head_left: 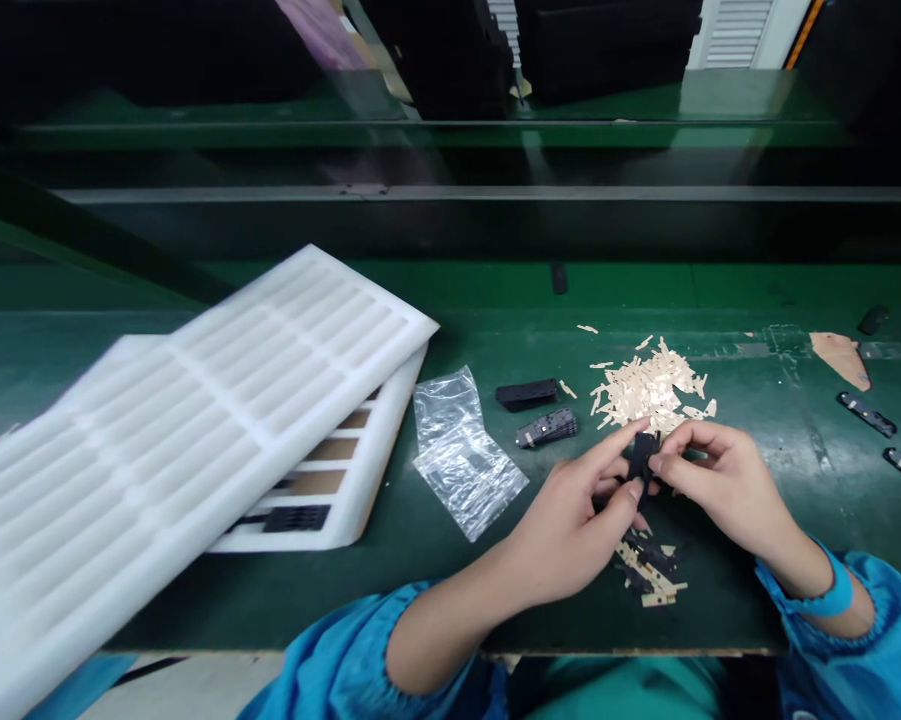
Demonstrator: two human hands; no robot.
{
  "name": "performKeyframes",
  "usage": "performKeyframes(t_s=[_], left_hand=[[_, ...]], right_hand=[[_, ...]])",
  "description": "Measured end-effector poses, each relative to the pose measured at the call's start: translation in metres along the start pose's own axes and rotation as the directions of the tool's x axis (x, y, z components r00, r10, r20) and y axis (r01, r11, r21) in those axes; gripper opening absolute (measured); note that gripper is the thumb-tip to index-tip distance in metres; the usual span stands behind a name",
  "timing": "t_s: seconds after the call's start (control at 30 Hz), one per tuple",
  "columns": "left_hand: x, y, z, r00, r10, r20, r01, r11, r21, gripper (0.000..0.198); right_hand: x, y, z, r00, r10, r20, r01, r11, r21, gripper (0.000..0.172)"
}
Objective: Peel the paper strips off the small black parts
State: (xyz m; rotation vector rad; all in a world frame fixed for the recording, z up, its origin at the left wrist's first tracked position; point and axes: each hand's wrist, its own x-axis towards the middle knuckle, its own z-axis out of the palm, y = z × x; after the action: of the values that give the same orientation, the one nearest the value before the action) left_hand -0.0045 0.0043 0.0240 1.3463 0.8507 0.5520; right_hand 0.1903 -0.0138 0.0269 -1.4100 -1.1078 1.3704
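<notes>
bare green table (390, 560) near edge, foam trays (195, 420) crowding left, strip pile (649, 390) ahead

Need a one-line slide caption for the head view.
Both hands, left hand and right hand, pinch a small black part beside tan paper strips.

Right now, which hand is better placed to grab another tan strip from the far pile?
Right, probably. The right hand sits just below the pile of tan strips; the left hand is lower, pinching the small black part with it.

Black part (643, 455), white slotted trays (195, 400)
</notes>
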Motion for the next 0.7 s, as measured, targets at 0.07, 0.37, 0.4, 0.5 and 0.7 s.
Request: performKeyframes(t_s=[0.07, 0.37, 0.4, 0.5, 0.7], left_hand=[[0.0002, 0.0002, -0.0003, 1.0, -0.004, -0.003, 0.004, 1.0, -0.005, 0.06], [0.0002, 0.0016, -0.0002, 1.0, -0.015, -0.009, 0.014, 1.0, -0.027, 0.061], [0.0002, 0.0014, -0.0003, 1.0, -0.014, -0.008, 0.014, 1.0, -0.027, 0.061], [0.0005, 0.0002, -0.0005, 1.0, -0.012, -0.002, 0.012, 1.0, -0.024, 0.062], [0.002, 0.0008, 0.0007, 1.0, -0.017, -0.007, 0.016, 0.997, -0.077, 0.061]], right_hand=[[0.0001, -0.0003, 0.0, 1.0, 0.0, 0.005, 0.0, 1.0, 0.0, 0.016], [0.0, 0.0001, 0.0012, 0.999, 0.041, -0.008, -0.041, 0.999, 0.0, 0.02], [0.0, 0.0005, 0.0014, 0.999, 0.045, -0.012, -0.045, 0.999, -0.001, 0.021], [-0.0002, 0.0018, 0.0024, 0.998, 0.055, -0.025, -0.055, 0.998, -0.006, 0.022], [-0.0016, 0.0026, 0.0039, 0.998, 0.042, -0.042, -0.043, 0.999, -0.028, 0.023]])
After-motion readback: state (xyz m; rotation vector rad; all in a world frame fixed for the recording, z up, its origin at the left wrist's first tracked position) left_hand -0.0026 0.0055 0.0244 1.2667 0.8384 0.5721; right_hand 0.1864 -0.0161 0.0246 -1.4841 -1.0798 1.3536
